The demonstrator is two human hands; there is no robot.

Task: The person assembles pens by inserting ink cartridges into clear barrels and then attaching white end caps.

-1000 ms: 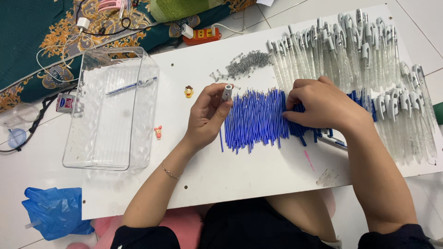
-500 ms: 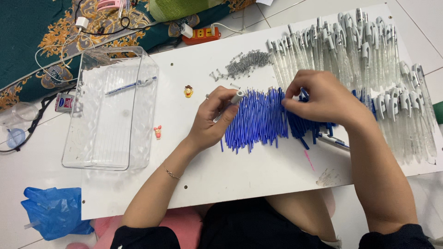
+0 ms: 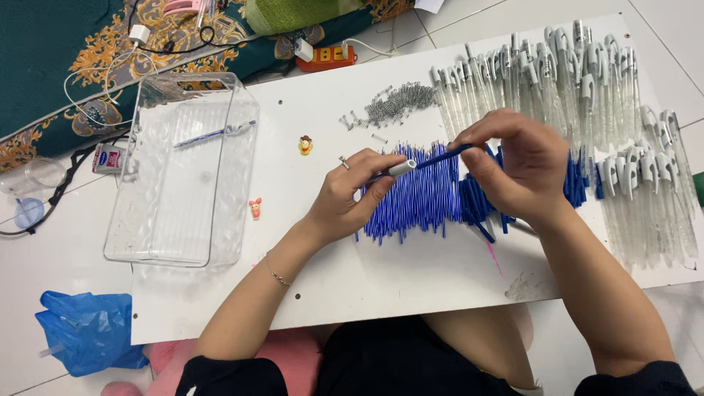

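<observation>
Refill (image 3: 440, 156), just lifted off the board's blue pile (image 3: 418, 198), now meets the barrel (image 3: 400, 169): our right hand (image 3: 521, 165) pinches one, left hand (image 3: 352, 194) the other.

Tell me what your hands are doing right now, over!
Left hand holds white tip. Right hand pinches blue refill, meeting the tip. Nothing between them.

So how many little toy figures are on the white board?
2: a yellow figure beside the clear tray, below the springs, and a pink figure lower, by the tray's right wall. Others may be hidden.
</observation>
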